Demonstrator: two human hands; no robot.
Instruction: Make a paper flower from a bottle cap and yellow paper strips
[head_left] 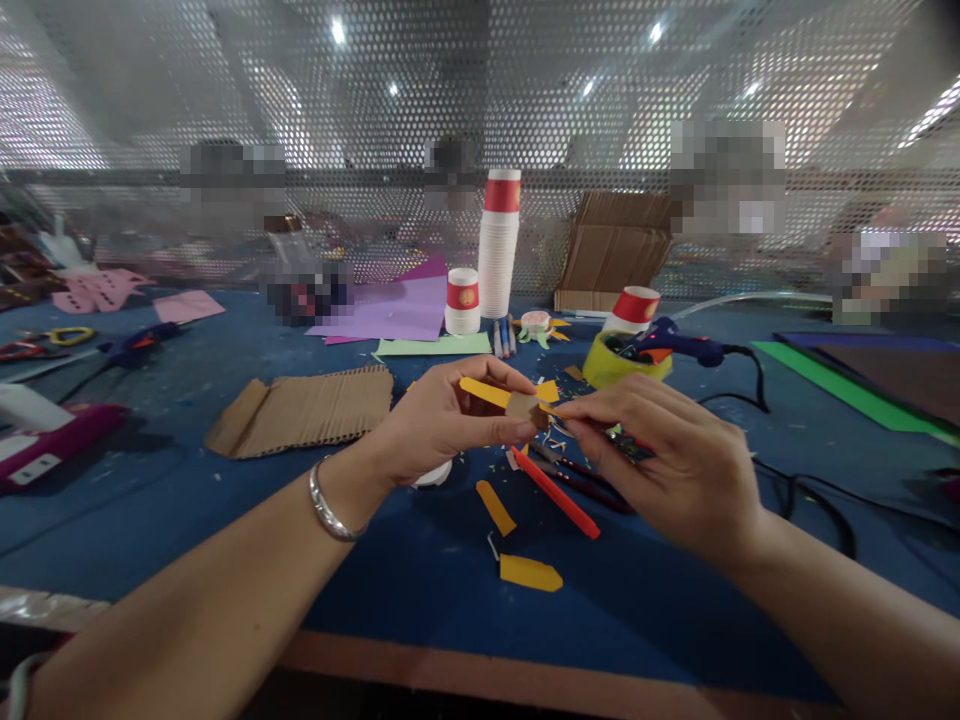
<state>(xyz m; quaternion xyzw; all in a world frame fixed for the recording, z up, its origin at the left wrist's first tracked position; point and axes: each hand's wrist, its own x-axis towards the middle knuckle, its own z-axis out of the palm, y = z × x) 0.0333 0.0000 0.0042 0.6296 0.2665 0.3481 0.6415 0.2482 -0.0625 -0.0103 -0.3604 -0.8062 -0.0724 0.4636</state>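
Over a blue table (420,620), two hands steady a small paper-and-cardboard piece between them, cup stack (496,260) at 12 o'clock.
Left hand (442,420) closes on yellow strip (484,391) and brown cardboard (523,407), apparently bracing both; right hand (667,460) pinches a yellow tip (553,410). At 2 o'clock, a glue gun (686,345) leans on tape roll (622,372), likely propping it.

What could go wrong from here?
The glue gun rests on the yellow tape roll; a tug on its cable might drag it off. The tall cup stack could topple if bumped. The small brown piece pinched in the left hand might slip or bend.
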